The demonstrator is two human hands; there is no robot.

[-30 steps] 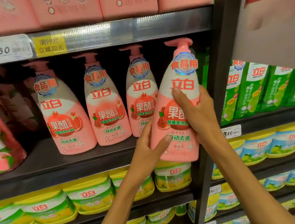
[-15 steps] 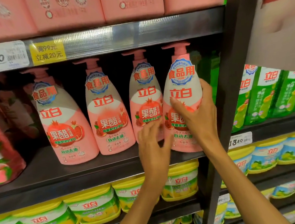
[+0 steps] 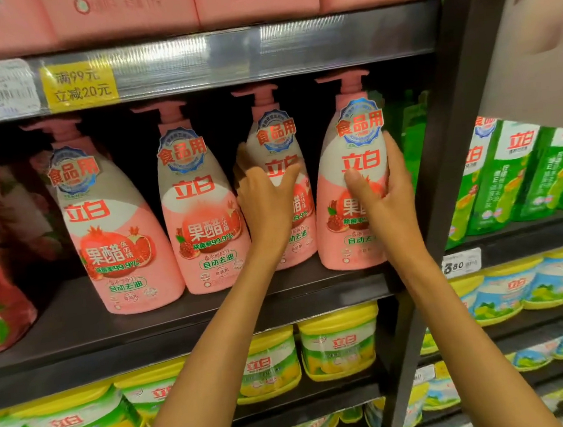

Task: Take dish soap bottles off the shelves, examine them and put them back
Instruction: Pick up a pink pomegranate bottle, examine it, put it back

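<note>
Supermarket shelving fills the view, with a dark shelf (image 3: 80,330) carrying four pink pump bottles of dish soap under a silver price rail (image 3: 260,50). At the far right of the row, the rightmost bottle (image 3: 353,160) stands upright with its base on the shelf, close to the front edge and just beside the black upright post (image 3: 438,167). The right hand (image 3: 385,198) grips it, thumb across the label and fingers curled round the far side. The left hand (image 3: 265,201) lies with fingers fairly straight against the third bottle (image 3: 276,139); blur there makes it hard to say whether it is pressing or about to curl round it.

Judging by the task, this looks like the put-back of one bottle and the reach for its neighbour. The bottles are tall, narrow at the top and stand close together, so a sideways nudge from the left hand could tip the third bottle into the second bottle (image 3: 201,199). Letting go before the rightmost bottle sits squarely could let it topple forward off the shelf.
</note>
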